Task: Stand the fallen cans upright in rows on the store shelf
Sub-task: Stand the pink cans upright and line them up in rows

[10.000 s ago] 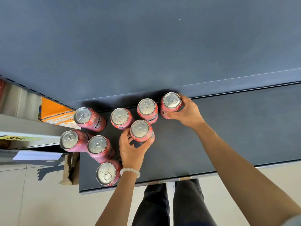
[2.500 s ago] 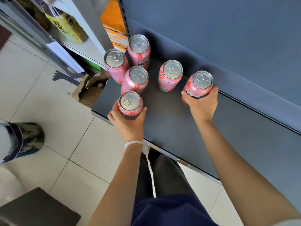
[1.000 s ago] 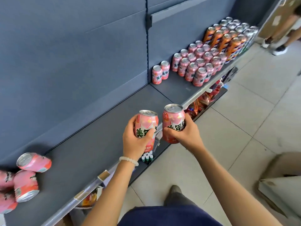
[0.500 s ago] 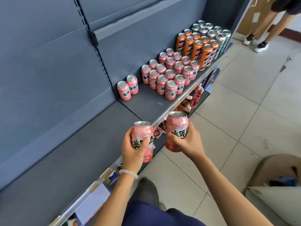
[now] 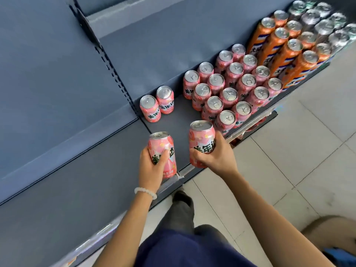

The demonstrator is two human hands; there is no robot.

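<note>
- left hand (image 5: 152,166) is wrapping round an upright pink aluminium soda can (image 5: 162,154), hovering over the dark grey metal shelf (image 5: 169,116) edge
- right hand (image 5: 215,155) is gripping a second pink soda can (image 5: 201,143) just beside the standing pink rows (image 5: 229,89)
- setting down too close could be knocking the front ones over

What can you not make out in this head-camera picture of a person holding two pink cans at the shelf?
- Head view: the left hand covers part of the left can label.
- The right hand hides the right can base.
- The silver cans are blurred near the top right corner; their labels cannot be read.
</note>
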